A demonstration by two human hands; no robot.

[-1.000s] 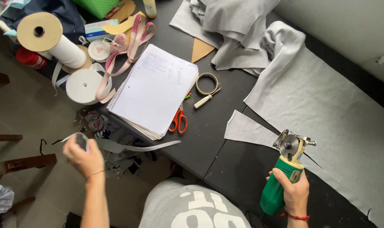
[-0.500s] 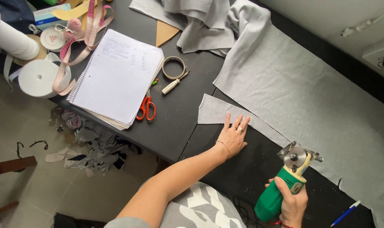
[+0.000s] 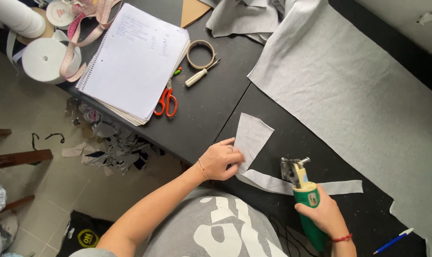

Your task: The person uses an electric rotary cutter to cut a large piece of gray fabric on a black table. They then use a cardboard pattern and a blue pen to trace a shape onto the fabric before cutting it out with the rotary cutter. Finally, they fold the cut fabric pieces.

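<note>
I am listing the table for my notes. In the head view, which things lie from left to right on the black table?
White tape roll → notebook → orange scissors → left hand → small grey piece → green cutter → large grey cloth → blue pen.

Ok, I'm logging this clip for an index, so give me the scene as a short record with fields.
setting: black worktable, seen from above
left hand: left hand flat on a small grey fabric piece
right hand: right hand grips a green rotary cutter
under cutter: grey fabric strip
nearby: large grey cloth, notebook, orange scissors
</note>
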